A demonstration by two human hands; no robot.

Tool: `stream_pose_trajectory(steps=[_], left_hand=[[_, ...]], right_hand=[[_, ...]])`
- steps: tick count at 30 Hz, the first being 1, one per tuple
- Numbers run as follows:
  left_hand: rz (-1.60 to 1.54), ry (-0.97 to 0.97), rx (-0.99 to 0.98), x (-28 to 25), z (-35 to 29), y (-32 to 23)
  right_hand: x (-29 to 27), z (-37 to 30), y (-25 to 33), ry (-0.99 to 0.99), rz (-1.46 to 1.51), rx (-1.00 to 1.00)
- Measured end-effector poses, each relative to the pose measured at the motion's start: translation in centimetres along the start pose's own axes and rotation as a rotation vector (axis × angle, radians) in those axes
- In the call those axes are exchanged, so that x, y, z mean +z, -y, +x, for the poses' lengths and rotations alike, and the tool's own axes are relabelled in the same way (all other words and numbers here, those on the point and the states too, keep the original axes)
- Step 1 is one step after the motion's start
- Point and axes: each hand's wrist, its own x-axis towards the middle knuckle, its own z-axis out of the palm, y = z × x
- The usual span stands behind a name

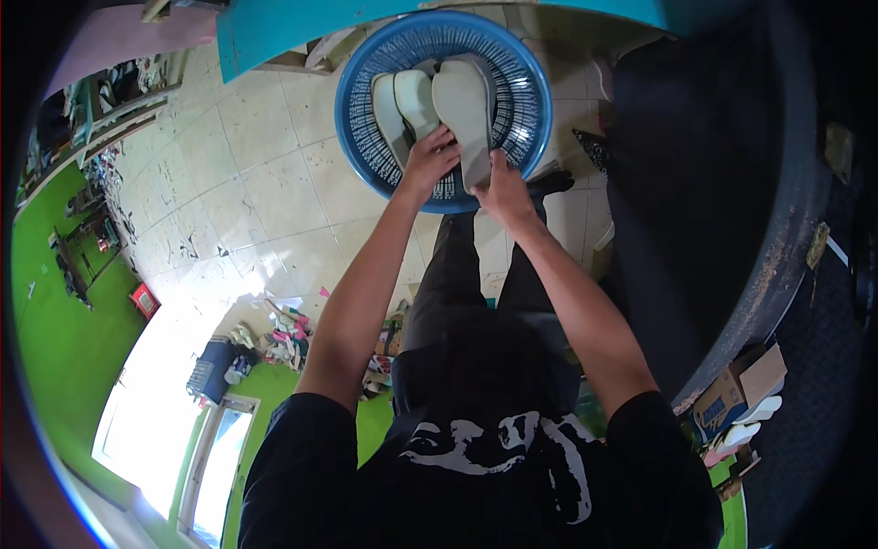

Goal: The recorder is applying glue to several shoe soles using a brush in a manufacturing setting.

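Several pale, sole-shaped pieces that look like shoe soles stand in a round blue plastic basket [346, 137]. The largest shoe sole [460, 101] lies toward the right, with a greyer edge of another piece showing behind it. My right hand [508, 195] grips its narrow near end, thumb along the right edge. Against its left edge rest the bent fingers of my left hand [430, 166], so the sole sits between both hands. Left of these fingers, a second sole [416, 99] and a third sole [388, 114] lean side by side. My palms are hidden.
A turquoise surface [274, 37] borders the far side of the basket. Dark cloth or covering [677, 183] hangs at the right, beside a curved dark edge. Scraps [285, 329] lie by the green wall at lower left. A cardboard box [732, 393] stands at lower right.
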Motion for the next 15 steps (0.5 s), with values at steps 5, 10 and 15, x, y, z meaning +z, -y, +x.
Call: stream_pose_trajectory(steps=[5,10,15], left_hand=[[0.076,0.111,-0.056,-1.2,2.6,-0.6],[0.128,0.153,-0.089,-1.0,4.3,0.7],[0.169,0.125,-0.086,-0.1,4.0,1.3]], right_hand=[[1.4,3.5,0.0,0.007,-0.057,0.052],[2.6,5.8,-2.2,-0.018,-0.058,0.064],[3.1,6.6,-4.4,-0.096,-0.066,-0.090]])
